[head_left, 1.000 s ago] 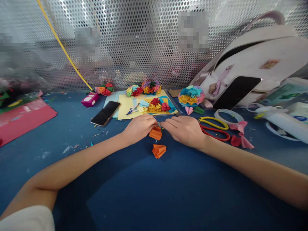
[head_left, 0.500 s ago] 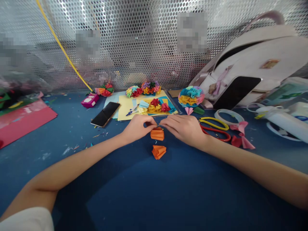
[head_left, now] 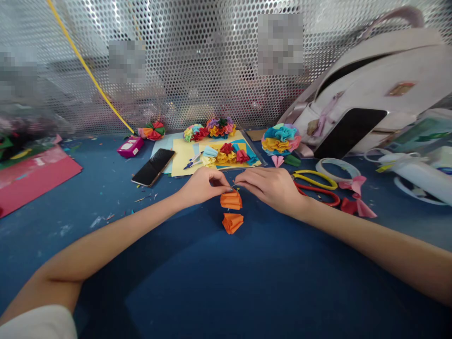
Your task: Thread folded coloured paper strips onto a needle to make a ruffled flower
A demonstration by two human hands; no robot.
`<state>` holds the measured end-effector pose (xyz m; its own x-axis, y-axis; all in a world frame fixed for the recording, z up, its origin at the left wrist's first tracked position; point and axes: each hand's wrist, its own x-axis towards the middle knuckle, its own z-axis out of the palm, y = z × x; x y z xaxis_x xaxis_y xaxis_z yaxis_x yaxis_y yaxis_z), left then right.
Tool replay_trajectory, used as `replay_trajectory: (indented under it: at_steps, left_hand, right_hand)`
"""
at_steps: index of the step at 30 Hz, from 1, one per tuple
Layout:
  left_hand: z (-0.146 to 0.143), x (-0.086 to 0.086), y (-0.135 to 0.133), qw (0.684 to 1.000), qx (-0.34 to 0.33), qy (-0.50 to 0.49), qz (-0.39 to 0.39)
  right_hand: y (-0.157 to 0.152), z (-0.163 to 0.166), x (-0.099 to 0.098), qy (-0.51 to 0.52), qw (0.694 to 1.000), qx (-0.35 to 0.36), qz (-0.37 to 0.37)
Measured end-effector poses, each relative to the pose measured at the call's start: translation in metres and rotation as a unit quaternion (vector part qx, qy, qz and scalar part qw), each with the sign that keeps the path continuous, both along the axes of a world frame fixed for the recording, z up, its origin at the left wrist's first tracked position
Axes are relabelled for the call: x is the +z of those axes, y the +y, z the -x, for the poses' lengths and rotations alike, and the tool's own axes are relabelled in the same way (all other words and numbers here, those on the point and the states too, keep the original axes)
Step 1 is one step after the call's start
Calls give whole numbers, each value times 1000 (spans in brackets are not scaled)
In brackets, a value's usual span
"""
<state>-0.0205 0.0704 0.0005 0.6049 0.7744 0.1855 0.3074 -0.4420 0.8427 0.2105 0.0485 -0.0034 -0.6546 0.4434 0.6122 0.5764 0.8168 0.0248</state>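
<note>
My left hand (head_left: 205, 186) is closed in a pinch at the upper edge of an orange folded paper piece (head_left: 231, 201). A thin strand, thread or wire, runs from these fingertips to my right hand (head_left: 270, 188), which pinches its other side. The strand is too fine to make out fully. Just below, nearer to me, a second orange pleated paper piece (head_left: 232, 223) rests on the blue table (head_left: 226, 282), apart from both hands.
Behind my hands lie yellow paper sheets (head_left: 178, 160) with crepe-like flowers and a compass (head_left: 192, 161). A phone (head_left: 154, 167) and purple box (head_left: 130, 147) are left. Right are a paper flower ball (head_left: 280, 140), scissors (head_left: 319, 201), tape roll (head_left: 338, 169), another phone (head_left: 349, 134) and backpack (head_left: 370, 75).
My hands stay almost in place, fingertips shifting slightly. The upper orange paper piece sits a little lower, closer to the second one. The view has moved slightly.
</note>
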Motion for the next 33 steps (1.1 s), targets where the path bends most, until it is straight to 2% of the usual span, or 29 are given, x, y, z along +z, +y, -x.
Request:
replay_trajectory:
  at_steps: [4, 10, 14, 19, 26, 30, 33]
  left_hand:
    - [0, -6, 4, 997, -26, -35, 64]
    - [-1, -5, 3, 997, -20, -30, 68]
    - [-1, 0, -2, 999, -5, -9, 31]
    - [-2, 8, -8, 997, 28, 32, -66]
    - [-2, 8, -11, 981, 20, 86, -175]
    - [-2, 7, -12, 978, 28, 84, -188]
    - [-2, 8, -12, 985, 31, 66, -158]
  right_hand:
    - [0, -1, 3, -16, 1000, 13, 11]
    - [-1, 0, 8, -14, 999, 38, 2]
    - [-1, -1, 8, -16, 999, 39, -14]
    - [-1, -2, 7, -12, 999, 32, -34]
    - [-3, -2, 8, -11, 999, 19, -31]
    - [-3, -2, 8, -14, 999, 22, -27]
    - [-3, -2, 8, -16, 1000, 20, -16]
